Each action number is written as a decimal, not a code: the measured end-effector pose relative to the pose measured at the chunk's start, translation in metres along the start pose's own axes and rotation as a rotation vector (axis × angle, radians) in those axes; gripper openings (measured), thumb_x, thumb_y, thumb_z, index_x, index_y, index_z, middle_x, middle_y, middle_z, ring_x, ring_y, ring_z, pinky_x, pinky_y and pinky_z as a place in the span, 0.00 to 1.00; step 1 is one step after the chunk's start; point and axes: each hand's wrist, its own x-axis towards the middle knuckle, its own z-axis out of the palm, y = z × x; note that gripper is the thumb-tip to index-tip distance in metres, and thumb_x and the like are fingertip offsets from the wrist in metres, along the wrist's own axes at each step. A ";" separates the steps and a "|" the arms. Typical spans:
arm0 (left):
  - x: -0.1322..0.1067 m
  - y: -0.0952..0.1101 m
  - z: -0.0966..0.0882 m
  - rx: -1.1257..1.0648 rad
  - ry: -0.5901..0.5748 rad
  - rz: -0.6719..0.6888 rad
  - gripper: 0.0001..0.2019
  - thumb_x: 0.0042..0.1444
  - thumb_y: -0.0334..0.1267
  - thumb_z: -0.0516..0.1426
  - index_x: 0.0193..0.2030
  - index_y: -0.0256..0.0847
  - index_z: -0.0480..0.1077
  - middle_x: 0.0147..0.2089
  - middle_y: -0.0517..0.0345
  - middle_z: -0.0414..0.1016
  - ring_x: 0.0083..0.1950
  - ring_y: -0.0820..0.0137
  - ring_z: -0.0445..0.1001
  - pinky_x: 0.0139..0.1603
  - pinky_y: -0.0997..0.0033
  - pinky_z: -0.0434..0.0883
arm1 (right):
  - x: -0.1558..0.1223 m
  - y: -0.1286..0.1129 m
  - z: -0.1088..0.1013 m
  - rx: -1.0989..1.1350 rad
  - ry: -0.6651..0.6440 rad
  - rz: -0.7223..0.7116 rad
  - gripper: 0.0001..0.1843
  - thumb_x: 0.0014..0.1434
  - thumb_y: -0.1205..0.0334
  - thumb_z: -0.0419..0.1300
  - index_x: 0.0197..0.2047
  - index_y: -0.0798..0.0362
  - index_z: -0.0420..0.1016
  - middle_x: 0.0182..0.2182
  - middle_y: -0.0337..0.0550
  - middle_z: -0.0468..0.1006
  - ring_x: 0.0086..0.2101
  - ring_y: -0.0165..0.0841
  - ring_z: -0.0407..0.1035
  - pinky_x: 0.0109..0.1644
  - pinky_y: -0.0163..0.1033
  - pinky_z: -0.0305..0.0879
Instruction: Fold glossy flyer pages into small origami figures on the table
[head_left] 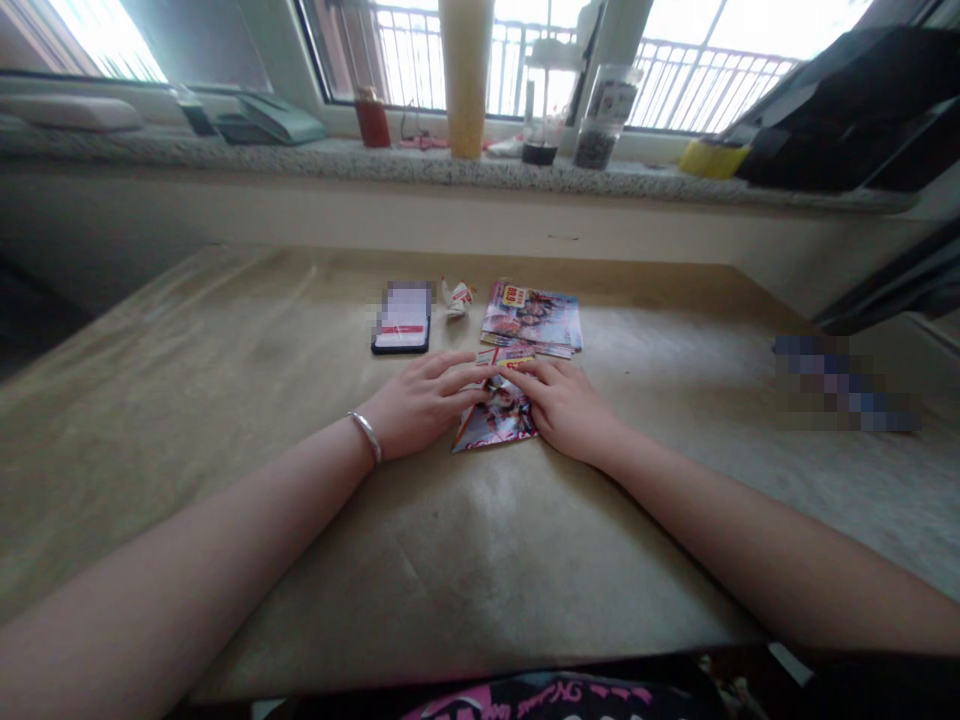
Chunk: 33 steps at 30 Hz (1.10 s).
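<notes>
Might bump the phone point(405, 318) if reaching too far forward with the left hand point(426, 400), laid straight-fingered and loose on the leaflet point(501, 424) mid-table. Could crease crooked from uneven pressing. Might jostle the printed stack point(534, 318) just beyond if shoved by the right hand point(574, 408), unclenched on the same leaflet. Got loads of bare table point(682, 410) left and right, with edges well away.

Left of left hand point(439, 400): wide passage over the tabletop point(225, 340).
Right of right hand point(574, 408): room up to the blurred object point(844, 385).
Beyond the hands: phone point(405, 318), crumpled paper point(456, 299), leaflet stack point(534, 316) in the way.
Between the forearms point(247, 540): free room.
</notes>
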 end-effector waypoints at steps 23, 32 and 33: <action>-0.010 -0.016 -0.008 0.035 -0.151 -0.153 0.16 0.64 0.32 0.49 0.56 0.45 0.70 0.58 0.56 0.72 0.58 0.62 0.70 0.58 0.57 0.66 | -0.004 0.016 -0.006 0.312 0.026 -0.265 0.17 0.63 0.69 0.51 0.48 0.47 0.77 0.50 0.40 0.78 0.52 0.32 0.69 0.60 0.45 0.62; -0.010 -0.012 -0.015 0.065 -0.268 -0.150 0.18 0.62 0.31 0.50 0.58 0.43 0.69 0.57 0.52 0.73 0.50 0.62 0.73 0.47 0.63 0.72 | -0.012 0.017 -0.023 0.128 -0.058 -0.332 0.21 0.60 0.50 0.57 0.53 0.51 0.75 0.53 0.45 0.76 0.51 0.40 0.69 0.56 0.48 0.64; -0.009 -0.011 -0.017 0.072 -0.281 -0.148 0.19 0.62 0.30 0.50 0.58 0.42 0.69 0.57 0.52 0.73 0.50 0.62 0.73 0.47 0.63 0.72 | -0.012 0.017 -0.024 0.103 -0.056 -0.327 0.20 0.62 0.53 0.56 0.54 0.50 0.74 0.53 0.45 0.76 0.51 0.40 0.69 0.55 0.48 0.65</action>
